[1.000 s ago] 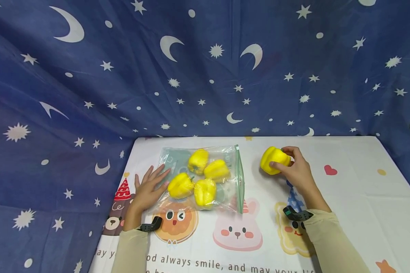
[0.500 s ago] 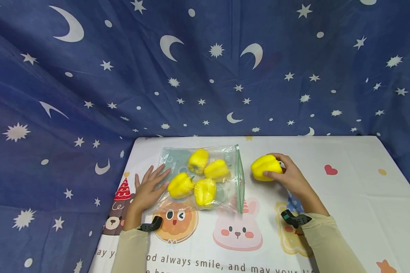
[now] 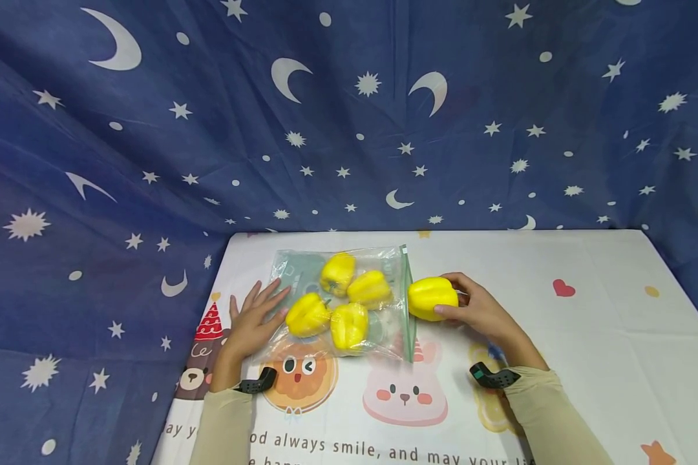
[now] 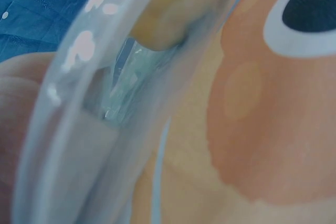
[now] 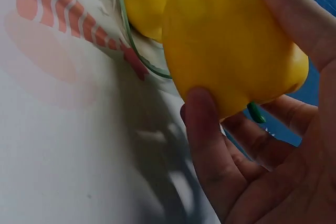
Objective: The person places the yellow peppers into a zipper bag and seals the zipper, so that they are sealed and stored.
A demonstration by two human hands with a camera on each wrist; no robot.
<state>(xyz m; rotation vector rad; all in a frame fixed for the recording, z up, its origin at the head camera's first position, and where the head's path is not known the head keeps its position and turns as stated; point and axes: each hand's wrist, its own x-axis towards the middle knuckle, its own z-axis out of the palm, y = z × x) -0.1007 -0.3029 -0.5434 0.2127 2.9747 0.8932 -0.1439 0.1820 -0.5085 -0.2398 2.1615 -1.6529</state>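
Note:
A clear zip bag (image 3: 293, 271) lies flat on the table, its green zip edge facing right. Several yellow bell peppers (image 3: 349, 326) are inside it. My left hand (image 3: 256, 323) rests at the bag's left edge with fingers spread and fairly straight. In the left wrist view the blurred clear plastic (image 4: 58, 108) stands close before the camera. My right hand (image 3: 479, 310) grips another yellow bell pepper (image 3: 432, 298) right at the zip edge. The right wrist view shows thumb and fingers round that pepper (image 5: 226, 40), its green stem toward the palm.
The table is covered by a white cloth (image 3: 605, 361) printed with cartoon figures and lettering. A dark blue curtain (image 3: 349, 116) with moons and stars rises behind the table and along its left side. Each wrist wears a black camera band (image 3: 494, 376).
My right hand has carried its bell pepper left and a little nearer, from well right of the bag to the bag's zip edge. My left hand and the bag stay where they were.

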